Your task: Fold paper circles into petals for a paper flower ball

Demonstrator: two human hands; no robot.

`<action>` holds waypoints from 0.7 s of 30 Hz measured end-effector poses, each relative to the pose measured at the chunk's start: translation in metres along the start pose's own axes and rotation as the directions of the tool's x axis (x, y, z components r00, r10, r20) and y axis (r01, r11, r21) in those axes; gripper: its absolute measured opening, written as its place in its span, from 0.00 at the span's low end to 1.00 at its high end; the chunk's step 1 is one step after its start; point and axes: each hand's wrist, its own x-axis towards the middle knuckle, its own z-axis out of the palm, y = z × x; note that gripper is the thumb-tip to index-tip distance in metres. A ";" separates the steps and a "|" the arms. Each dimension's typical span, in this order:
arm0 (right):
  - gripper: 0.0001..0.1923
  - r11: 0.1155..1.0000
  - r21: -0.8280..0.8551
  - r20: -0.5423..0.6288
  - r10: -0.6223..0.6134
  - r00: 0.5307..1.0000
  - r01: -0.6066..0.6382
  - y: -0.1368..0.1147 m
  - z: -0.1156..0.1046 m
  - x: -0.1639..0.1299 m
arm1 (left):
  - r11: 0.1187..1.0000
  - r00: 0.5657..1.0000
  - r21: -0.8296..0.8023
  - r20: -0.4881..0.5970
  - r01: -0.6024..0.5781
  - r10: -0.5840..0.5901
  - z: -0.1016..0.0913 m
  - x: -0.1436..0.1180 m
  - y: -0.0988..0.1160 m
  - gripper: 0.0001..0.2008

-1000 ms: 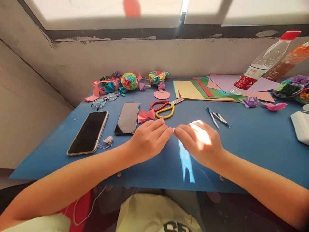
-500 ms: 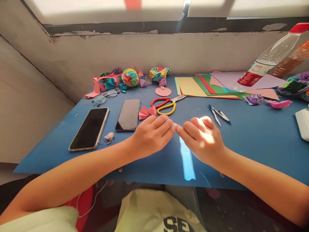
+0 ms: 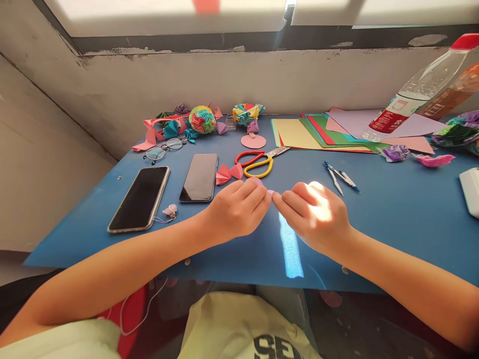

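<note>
My left hand (image 3: 241,207) is closed on a small piece of pinkish-purple paper (image 3: 270,192), most of it hidden behind the fingers. My right hand (image 3: 316,214) is closed too, its fingertips meeting the same paper from the other side. Both hands hover above the blue table (image 3: 239,259), knuckles toward me. Just beyond the left hand lie a folded pink paper piece (image 3: 229,173) and scissors (image 3: 258,163) with one red and one yellow handle. A pink paper disc (image 3: 253,141) rests behind the scissors.
Two phones (image 3: 140,199) (image 3: 199,177) and glasses (image 3: 164,149) lie on the left. Ruffled paper balls (image 3: 202,119) line the back. Coloured paper sheets (image 3: 299,132), a compass (image 3: 341,177) and a tilted plastic bottle (image 3: 406,94) are on the right.
A purple paper edge now shows above my left fingers. My right fingers have shifted very slightly; both hands otherwise keep their place.
</note>
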 end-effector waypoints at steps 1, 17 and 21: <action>0.12 1.000 0.003 0.006 0.002 1.000 -0.002 0.000 0.000 0.000 | 1.000 1.000 -0.002 0.000 -0.002 0.002 0.000 0.000 0.000 0.04; 0.10 0.984 0.120 0.106 0.115 0.988 -0.128 0.000 -0.001 -0.004 | 0.910 0.977 -0.356 0.097 0.213 -0.191 0.000 -0.005 0.001 0.04; 0.10 0.954 0.221 0.114 0.181 0.977 -0.202 0.001 -0.001 -0.003 | 0.852 0.961 -0.444 0.100 0.276 -0.259 0.002 -0.006 0.003 0.04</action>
